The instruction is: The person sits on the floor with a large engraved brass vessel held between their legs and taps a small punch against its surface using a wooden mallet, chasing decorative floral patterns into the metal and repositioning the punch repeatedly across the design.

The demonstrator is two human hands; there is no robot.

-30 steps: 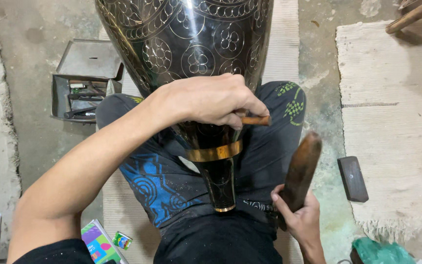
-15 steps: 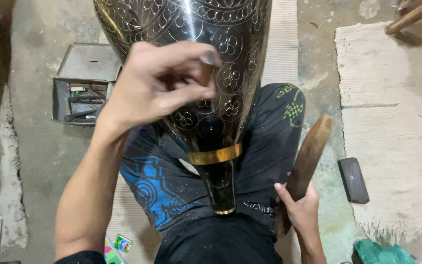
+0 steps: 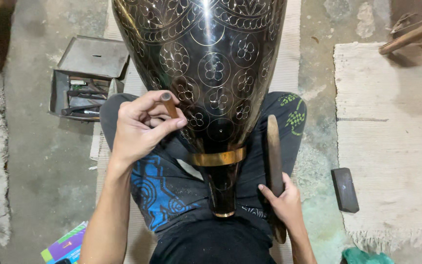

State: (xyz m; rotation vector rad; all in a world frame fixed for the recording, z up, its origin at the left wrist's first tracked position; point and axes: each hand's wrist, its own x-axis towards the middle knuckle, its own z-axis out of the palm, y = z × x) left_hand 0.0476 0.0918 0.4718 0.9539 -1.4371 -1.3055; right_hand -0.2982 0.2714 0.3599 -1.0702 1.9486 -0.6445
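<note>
A person sits cross-legged on a concrete floor [image 3: 35, 195] with one large black metal vase [image 3: 206, 73] resting across the lap, its narrow neck pointing toward the body and its wide belly running off the far edge of the view. One vase, one small punch, one wooden mallet, one open toolbox, one dark block and two pale mats make up the scene.

The vase is glossy black, cut with fine pale lines: rows of round flower medallions below scalloped bands. A brass-coloured collar [image 3: 217, 158] rings the neck, and a second thin brass rim (partly in shadow) closes the near end. Its long axis runs near to far, roughly up the middle of the frame.

The left hand [image 3: 140, 128] hovers at the vase's left flank, its fingers [image 3: 164, 128] curled and pinching a short brown punch [image 3: 170, 105] that stands tilted, its dark end up. The right hand [image 3: 282, 200] wraps its fingers around the near end of a long wooden mallet [image 3: 273, 146], held upright beside the neck.

An open grey toolbox [image 3: 89, 76] holding tools sits far left. A dark rectangular block [image 3: 345, 189] lies on the right, beside a woven mat [image 3: 391, 122]. A colourful carton [image 3: 67, 247] lies near left.
</note>
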